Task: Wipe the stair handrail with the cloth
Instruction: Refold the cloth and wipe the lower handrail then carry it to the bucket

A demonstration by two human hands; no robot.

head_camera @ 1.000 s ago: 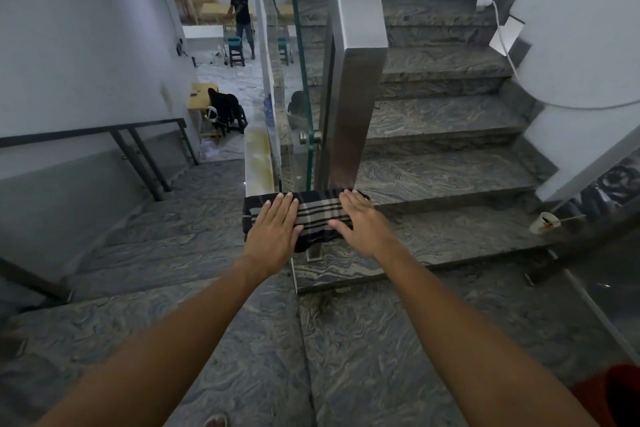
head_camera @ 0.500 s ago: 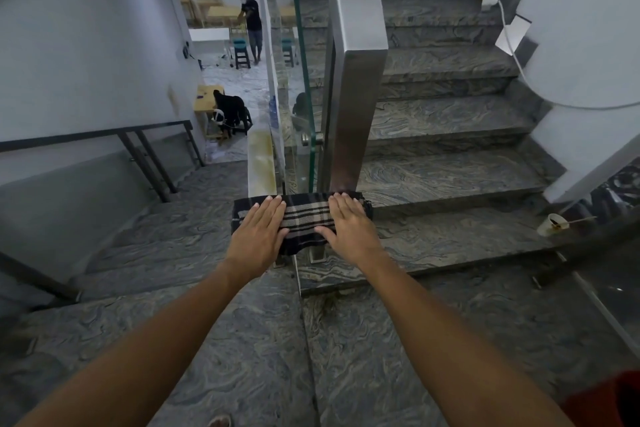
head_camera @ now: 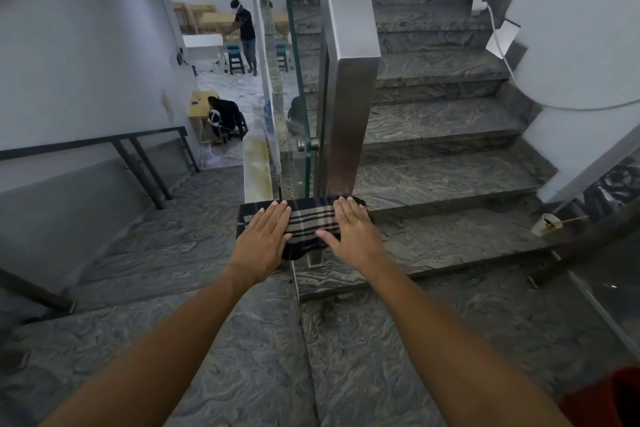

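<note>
A dark plaid cloth lies draped over the low end of the brushed steel handrail, which rises steeply away from me. My left hand lies flat on the left part of the cloth, fingers straight and together. On the right part, my right hand presses down the same way, its thumb stretched along the cloth's near edge. The two hands are a short gap apart, with striped cloth showing between them. The rail's end under the cloth is hidden.
A glass panel runs left of the rail. Marble steps climb on the right and descend on the left past a black railing. A paper cup sits on a step at right. Two people are in the room below.
Both hands stay flat on the cloth at the rail's end. The cloth has been spread a little wider to the left. The standing person below has shifted slightly.
</note>
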